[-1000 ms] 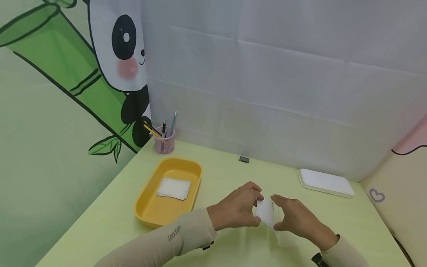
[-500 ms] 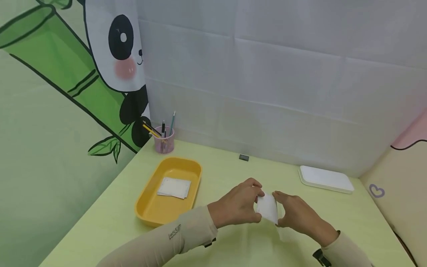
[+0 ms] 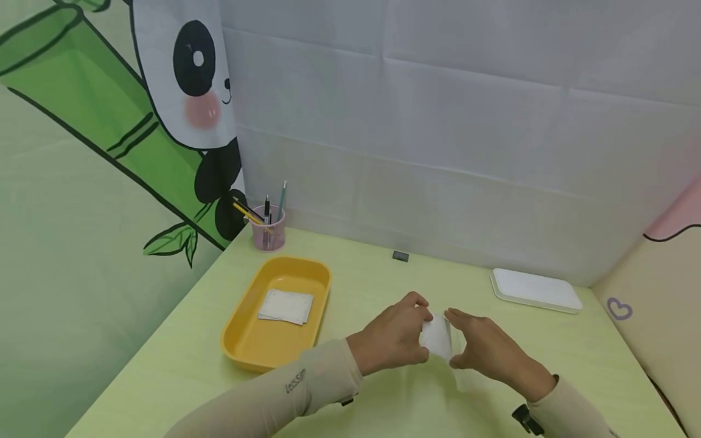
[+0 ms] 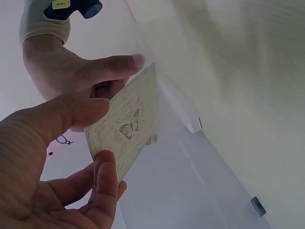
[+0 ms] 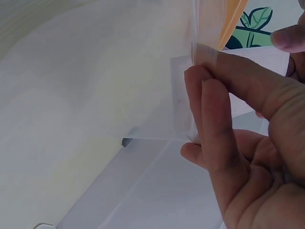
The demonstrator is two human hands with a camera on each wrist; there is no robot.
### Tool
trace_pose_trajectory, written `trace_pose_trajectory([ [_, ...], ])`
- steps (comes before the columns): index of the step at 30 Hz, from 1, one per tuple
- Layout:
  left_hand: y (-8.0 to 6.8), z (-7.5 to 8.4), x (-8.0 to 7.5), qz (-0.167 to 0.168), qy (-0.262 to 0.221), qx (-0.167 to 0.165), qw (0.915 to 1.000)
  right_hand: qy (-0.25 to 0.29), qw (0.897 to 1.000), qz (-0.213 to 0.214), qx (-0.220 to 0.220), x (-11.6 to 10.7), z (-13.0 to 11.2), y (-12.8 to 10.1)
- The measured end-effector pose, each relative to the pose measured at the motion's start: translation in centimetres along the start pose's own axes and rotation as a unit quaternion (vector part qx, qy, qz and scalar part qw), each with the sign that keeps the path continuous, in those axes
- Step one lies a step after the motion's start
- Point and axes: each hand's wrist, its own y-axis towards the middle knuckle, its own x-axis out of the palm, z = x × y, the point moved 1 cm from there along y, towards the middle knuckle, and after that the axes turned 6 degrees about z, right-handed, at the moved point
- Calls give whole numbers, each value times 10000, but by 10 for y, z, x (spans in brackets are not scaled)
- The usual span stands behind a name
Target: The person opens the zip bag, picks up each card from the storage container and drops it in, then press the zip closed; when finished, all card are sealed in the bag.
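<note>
Over the table, my left hand [image 3: 391, 334] pinches a small pale card [image 3: 436, 336] between thumb and fingers. A butterfly drawing shows on the card [image 4: 126, 126] in the left wrist view, which holds it tilted. My right hand [image 3: 487, 350] pinches a clear plastic bag [image 5: 152, 107] whose sheet spreads out beyond its fingers in the right wrist view. The card's far edge is right at the right thumb and the bag; in the left wrist view the clear plastic [image 4: 178, 105] lies behind it. Part of the right fingers is hidden by the card there.
A yellow tray [image 3: 263, 347] at the left holds a few pale cards [image 3: 285, 306]. Behind it stands a pink pencil cup [image 3: 268, 237] with pens and pencils. A white flat case [image 3: 537, 290] and a small dark block [image 3: 400, 256] lie along the back wall.
Both hands stay close together around the card and bag. The card has turned slightly and looks narrower than half a second ago; the right fingertips have shifted a little up and left.
</note>
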Motion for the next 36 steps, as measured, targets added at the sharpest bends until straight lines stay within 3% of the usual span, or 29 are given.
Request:
trace_pose_trajectory([
  [5,3,1,14,-169,244,-172,9994,11,10000,34,-34,1,-3,0],
  [11,3,1,22,-313,291,-62,9991,18,10000,-3,-45,3,-2,0],
  [17,0,-8,21,-376,64,238,9990,-141,9999,-26,-82,2,0,1],
  [22,-2,-17,19,-126,-63,360,9993,-240,9997,-49,-93,-1,0,2],
  [32,1,-18,20,-240,459,393,9979,237,9977,-360,-523,-1,3,1],
  [36,2,-17,21,-315,513,388,9974,379,9971,-421,-499,-1,3,2],
])
